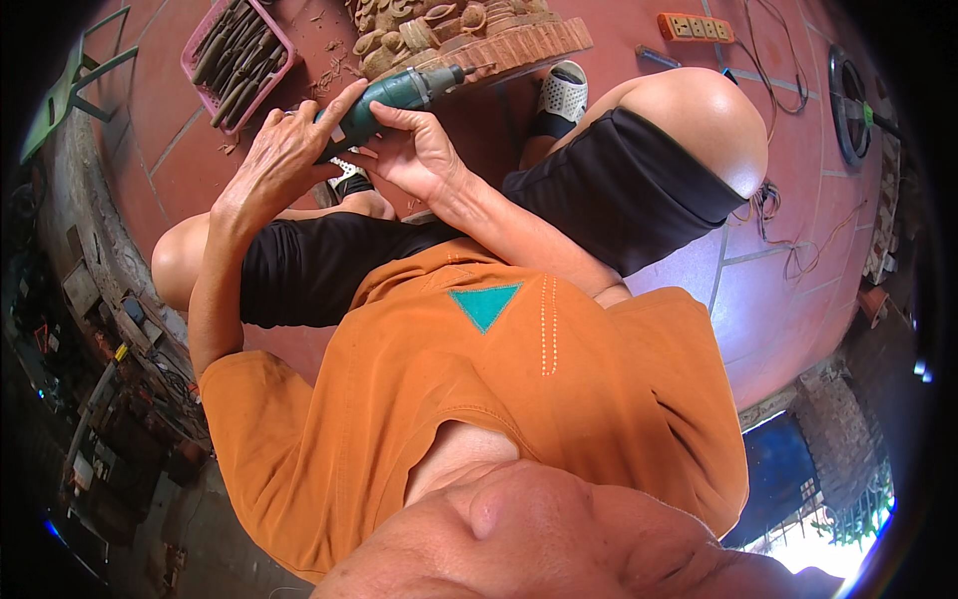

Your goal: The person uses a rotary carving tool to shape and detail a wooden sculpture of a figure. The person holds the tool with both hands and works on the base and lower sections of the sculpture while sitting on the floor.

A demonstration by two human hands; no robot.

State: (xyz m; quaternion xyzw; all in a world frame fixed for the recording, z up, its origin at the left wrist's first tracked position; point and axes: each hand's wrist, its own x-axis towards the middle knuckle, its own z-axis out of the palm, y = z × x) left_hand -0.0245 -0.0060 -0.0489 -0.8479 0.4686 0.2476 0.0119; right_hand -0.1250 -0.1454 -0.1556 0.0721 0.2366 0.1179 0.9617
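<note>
A dark green power drill (401,93) lies across my two hands above the floor, its thin bit pointing right. My left hand (286,148) grips the drill's rear and handle from the left, with its index finger stretched along the body. From the right, my right hand (417,158) closes around the handle, thumb against the drill's side; its other fingers are partly hidden. Just beyond the drill stands a carved wooden piece (479,38) with rounded, leaf-like relief and a ridged edge. The bit's tip is close to that edge; whether it touches, I cannot tell.
A pink basket (289,62) of carving tools (238,65) stands far left, near scattered wood shavings. At the far right are an orange power strip (696,27), loose cables (788,90) and a black ring-shaped object (848,105). A green stool (75,85) is at the left edge.
</note>
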